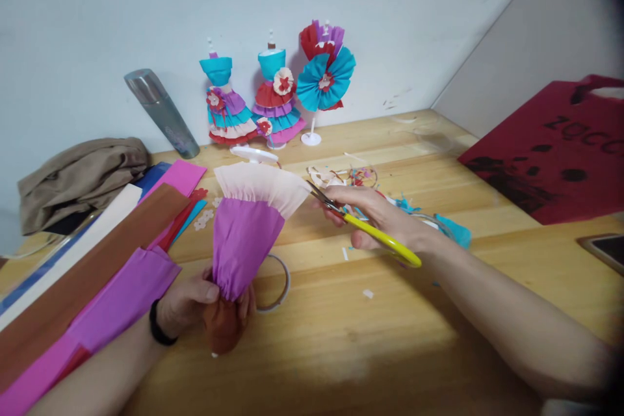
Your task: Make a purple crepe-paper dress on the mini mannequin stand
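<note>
While the left hand steadies a flared, gathered piece of purple, cream and brown crinkled paper over the pale wooden table, the right hand holds a pair of yellow-handled metal scissors to the right of it. The paper's long axis runs from a bunched brown end, near, to a wide cream edge, far, leaning slightly right. The left fingers pinch the narrow gather where purple meets brown — so that hand is well apart from the cream edge, and the right hand is nearer to it. The right fingers curl around the scissors, whose blades point left and far, with their tips at the edge's right corner — whether touching it or just beside it, I cannot tell. A pale thin ring lies just right of the gather.
</note>
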The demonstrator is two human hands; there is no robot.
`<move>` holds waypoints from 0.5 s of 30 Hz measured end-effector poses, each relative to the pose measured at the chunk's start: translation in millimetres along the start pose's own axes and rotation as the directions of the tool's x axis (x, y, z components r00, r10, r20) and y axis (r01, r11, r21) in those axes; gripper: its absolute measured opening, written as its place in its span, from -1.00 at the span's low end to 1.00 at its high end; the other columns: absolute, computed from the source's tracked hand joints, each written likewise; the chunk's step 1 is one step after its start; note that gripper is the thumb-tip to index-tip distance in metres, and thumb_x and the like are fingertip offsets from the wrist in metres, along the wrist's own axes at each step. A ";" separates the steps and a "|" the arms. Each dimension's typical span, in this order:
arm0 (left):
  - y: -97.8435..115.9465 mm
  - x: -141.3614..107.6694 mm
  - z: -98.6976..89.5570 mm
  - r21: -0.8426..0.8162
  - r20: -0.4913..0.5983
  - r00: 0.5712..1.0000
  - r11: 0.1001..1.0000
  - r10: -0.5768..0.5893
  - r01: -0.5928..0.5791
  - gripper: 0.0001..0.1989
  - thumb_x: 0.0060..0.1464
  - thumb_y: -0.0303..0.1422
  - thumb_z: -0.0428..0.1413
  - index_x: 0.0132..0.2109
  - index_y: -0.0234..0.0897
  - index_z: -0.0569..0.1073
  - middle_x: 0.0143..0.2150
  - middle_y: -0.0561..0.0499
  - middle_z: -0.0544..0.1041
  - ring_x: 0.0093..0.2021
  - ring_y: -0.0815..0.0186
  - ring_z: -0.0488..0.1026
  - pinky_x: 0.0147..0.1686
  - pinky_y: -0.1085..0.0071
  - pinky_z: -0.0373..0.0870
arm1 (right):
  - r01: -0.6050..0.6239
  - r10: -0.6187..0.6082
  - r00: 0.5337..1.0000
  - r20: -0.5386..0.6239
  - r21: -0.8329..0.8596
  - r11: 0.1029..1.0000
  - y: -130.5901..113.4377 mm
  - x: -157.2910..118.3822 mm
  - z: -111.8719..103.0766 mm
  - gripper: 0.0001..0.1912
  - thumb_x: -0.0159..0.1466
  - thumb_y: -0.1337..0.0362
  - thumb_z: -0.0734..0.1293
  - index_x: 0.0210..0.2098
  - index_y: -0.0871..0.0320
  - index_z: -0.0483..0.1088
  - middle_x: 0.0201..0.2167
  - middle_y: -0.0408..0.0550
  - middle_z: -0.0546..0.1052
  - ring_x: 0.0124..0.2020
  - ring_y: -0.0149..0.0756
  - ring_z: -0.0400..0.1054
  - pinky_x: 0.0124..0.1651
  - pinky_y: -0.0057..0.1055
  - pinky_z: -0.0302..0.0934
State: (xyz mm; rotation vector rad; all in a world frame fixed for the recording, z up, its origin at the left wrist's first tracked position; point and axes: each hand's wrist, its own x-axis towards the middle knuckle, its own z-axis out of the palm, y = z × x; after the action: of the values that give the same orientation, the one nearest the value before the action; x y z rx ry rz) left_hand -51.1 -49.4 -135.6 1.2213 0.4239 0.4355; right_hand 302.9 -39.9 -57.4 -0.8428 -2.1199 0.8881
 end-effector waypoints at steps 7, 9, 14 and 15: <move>6.8 2.6 6.1 -0.103 -0.007 1.000 0.995 -0.001 0.000 -0.59 -0.02 -0.03 0.20 -0.29 -0.34 0.60 -0.44 -0.12 0.54 -0.29 0.13 0.48 -0.24 0.27 0.33 | -0.005 0.005 1.000 -0.022 -0.001 1.000 -2.5 0.3 0.0 -0.31 0.17 -0.33 0.32 -0.11 0.19 0.45 -0.39 -0.08 0.42 -0.35 -0.28 0.26 -0.26 -0.33 0.15; 7.4 2.1 5.8 -0.109 -0.009 1.000 0.994 -0.029 0.028 -0.59 -0.03 -0.03 0.20 -0.30 -0.34 0.61 -0.41 -0.14 0.56 -0.28 0.13 0.48 -0.23 0.26 0.34 | -0.012 0.012 1.000 -0.028 -0.013 1.000 -2.8 -0.2 0.1 -0.29 0.16 -0.34 0.32 -0.12 0.20 0.45 -0.42 -0.10 0.39 -0.38 -0.30 0.23 -0.30 -0.35 0.12; 6.2 1.2 3.2 -0.122 -0.006 0.999 0.992 -0.032 0.031 -0.59 -0.01 -0.04 0.18 -0.28 -0.33 0.62 -0.41 -0.13 0.56 -0.29 0.14 0.48 -0.22 0.25 0.36 | -0.039 0.034 0.997 -0.064 -0.078 0.996 -0.9 -1.1 -1.4 -0.29 0.14 -0.38 0.30 -0.16 0.18 0.44 -0.44 -0.11 0.35 -0.41 -0.31 0.17 -0.36 -0.36 0.05; 5.7 1.0 2.8 -0.124 -0.007 1.000 0.992 -0.025 0.024 -0.60 -0.01 -0.04 0.18 -0.28 -0.33 0.62 -0.43 -0.12 0.55 -0.29 0.14 0.48 -0.23 0.26 0.36 | -0.048 0.042 0.997 -0.069 -0.085 0.995 -0.8 -1.1 -2.0 -0.29 0.15 -0.38 0.28 -0.16 0.17 0.43 -0.43 -0.10 0.35 -0.40 -0.30 0.17 -0.35 -0.35 0.06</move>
State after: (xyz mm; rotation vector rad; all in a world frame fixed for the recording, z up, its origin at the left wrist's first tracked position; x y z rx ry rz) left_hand -49.3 -49.5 -129.5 1.0928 0.4132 0.4400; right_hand 304.8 -40.5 -56.1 -0.9545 -2.1009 0.7849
